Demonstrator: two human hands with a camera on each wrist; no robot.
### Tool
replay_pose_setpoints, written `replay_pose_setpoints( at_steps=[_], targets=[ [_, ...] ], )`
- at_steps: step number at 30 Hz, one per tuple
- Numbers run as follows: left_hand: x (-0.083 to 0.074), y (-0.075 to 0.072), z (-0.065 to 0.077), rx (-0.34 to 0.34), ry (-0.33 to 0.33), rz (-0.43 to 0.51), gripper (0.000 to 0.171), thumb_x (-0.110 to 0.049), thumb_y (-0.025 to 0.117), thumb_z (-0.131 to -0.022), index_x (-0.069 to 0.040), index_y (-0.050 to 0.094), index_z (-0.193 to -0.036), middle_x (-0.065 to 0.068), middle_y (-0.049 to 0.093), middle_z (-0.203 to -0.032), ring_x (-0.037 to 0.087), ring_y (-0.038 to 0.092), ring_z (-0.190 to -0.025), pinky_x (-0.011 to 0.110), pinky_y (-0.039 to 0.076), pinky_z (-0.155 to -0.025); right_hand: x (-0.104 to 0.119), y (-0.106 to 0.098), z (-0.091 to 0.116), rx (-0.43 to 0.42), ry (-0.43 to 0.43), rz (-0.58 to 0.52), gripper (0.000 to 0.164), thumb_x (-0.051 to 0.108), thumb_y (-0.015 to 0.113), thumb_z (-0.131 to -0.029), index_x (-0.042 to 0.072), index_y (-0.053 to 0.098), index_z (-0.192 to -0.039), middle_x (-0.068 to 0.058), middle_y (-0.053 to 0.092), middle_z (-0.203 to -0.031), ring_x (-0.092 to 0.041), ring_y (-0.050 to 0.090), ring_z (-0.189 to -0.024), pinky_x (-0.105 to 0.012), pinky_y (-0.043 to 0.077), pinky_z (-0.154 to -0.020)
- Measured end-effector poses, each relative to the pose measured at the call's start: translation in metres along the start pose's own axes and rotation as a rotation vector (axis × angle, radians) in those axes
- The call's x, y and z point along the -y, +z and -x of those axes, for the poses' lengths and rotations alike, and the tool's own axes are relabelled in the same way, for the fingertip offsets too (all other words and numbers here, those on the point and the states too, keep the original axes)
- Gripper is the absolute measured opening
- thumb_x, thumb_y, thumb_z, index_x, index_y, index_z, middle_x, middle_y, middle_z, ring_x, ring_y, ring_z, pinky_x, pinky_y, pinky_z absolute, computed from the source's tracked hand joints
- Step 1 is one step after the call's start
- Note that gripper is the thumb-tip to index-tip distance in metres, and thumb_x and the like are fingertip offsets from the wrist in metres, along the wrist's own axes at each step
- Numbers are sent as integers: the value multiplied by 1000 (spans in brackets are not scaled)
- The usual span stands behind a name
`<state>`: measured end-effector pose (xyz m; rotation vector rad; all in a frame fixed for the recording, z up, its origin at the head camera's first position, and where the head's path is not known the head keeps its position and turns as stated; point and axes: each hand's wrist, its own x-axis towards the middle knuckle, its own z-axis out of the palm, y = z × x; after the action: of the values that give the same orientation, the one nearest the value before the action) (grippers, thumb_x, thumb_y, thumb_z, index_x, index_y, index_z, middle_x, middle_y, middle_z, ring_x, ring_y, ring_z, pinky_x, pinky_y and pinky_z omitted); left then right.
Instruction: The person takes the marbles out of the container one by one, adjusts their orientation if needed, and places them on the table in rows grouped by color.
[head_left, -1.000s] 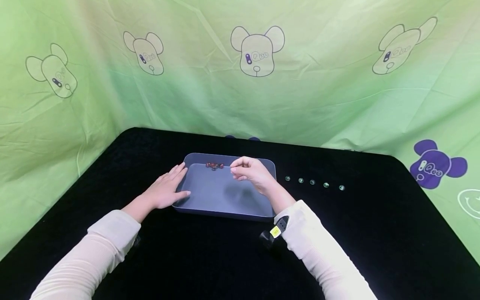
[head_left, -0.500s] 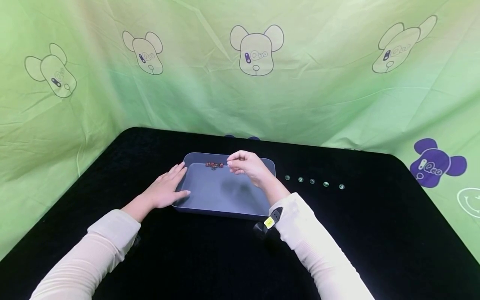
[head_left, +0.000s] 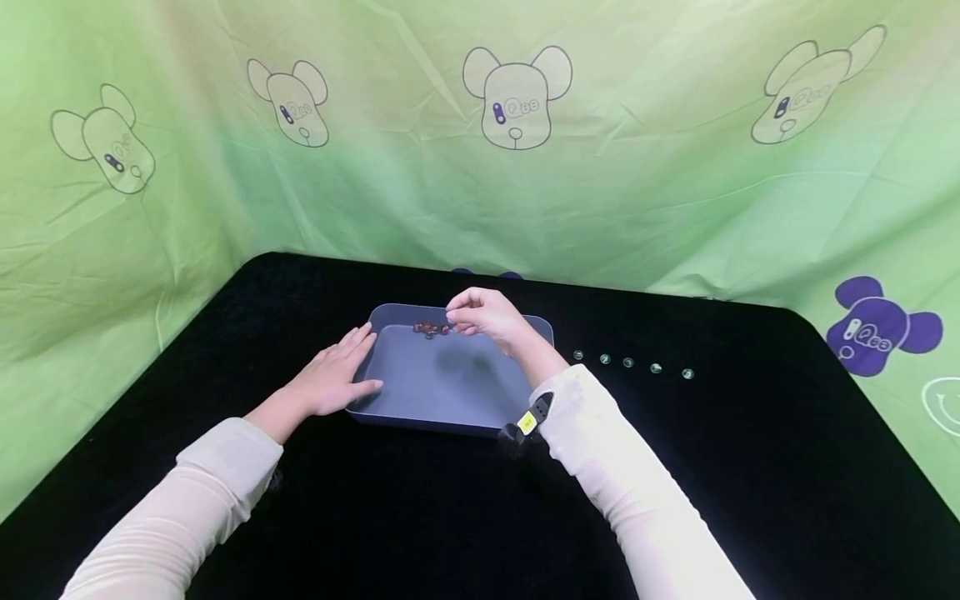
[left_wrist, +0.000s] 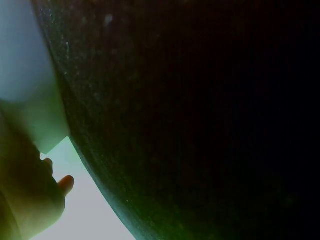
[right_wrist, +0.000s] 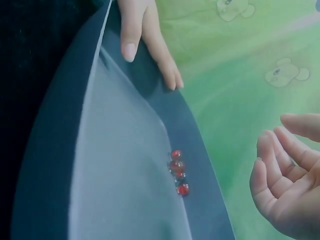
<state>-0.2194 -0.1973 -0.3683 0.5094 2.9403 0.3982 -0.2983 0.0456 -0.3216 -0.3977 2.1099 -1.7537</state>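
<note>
A person's right hand hangs over the far side of a blue-grey tray near the centre of the frame, fingers curled in and thumb drawn close to them. Whether anything sits between those fingertips, I cannot tell; the right wrist view, showing the hand loosely cupped at the right edge, does not settle it. Left of centre, the left hand lies with straight fingers along the tray's left wall, thumb reaching over the rim, grasping nothing. Small red beads cluster inside the tray at its far wall, just left of the right fingertips, too bunched to count. Right of the tray, five glassy beads line the black cloth. The right forearm covers the tray's near right corner; pale sleeves run off the bottom edge. The left wrist view is mostly dark.
</note>
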Motion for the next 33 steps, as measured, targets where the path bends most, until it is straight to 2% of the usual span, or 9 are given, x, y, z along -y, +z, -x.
replay_pose_setpoints(
  at_steps=[4,12,24,29,33],
  targets=[
    [1,1,0,-2,-1,2,74,-44,46,-85,-2,16,-137,11,5,-143,28,5,-129,49,15,-98,-2,-2,-6,9,-1,51,23,3,58,-79,-8,55,-99,-3,59,-76,-20,58,-71,-45,41,-79],
    [0,1,-1,-15,-1,3,74,-43,47,-84,-2,16,-137,11,5,-144,28,6,-129,49,15,-98,-6,-5,-18,-8,-12,140,21,7,59,-80,-5,56,-97,-10,60,-85,-32,57,-81,-42,43,-77],
    [0,1,-1,-3,2,-2,73,-42,47,-85,-1,15,-137,11,5,-143,29,5,-129,49,15,-98,-22,-3,-35,-62,-41,180,18,5,59,-80,-5,58,-94,-9,61,-82,-15,58,-66,-42,45,-72],
    [1,1,-1,-5,6,-4,74,-43,46,-85,-2,15,-137,11,5,-143,28,5,-129,49,15,-98,-30,-2,-38,-114,-50,160,17,3,59,-79,-6,58,-92,-7,61,-77,-13,56,-61,-41,46,-70],
    [2,2,-2,-5,5,3,74,-43,46,-85,-2,15,-137,11,5,-143,28,5,-129,50,15,-98,-33,1,-41,-110,-42,187,15,3,59,-79,-5,59,-91,-7,61,-77,-17,57,-63,-35,46,-66]
  ],
)
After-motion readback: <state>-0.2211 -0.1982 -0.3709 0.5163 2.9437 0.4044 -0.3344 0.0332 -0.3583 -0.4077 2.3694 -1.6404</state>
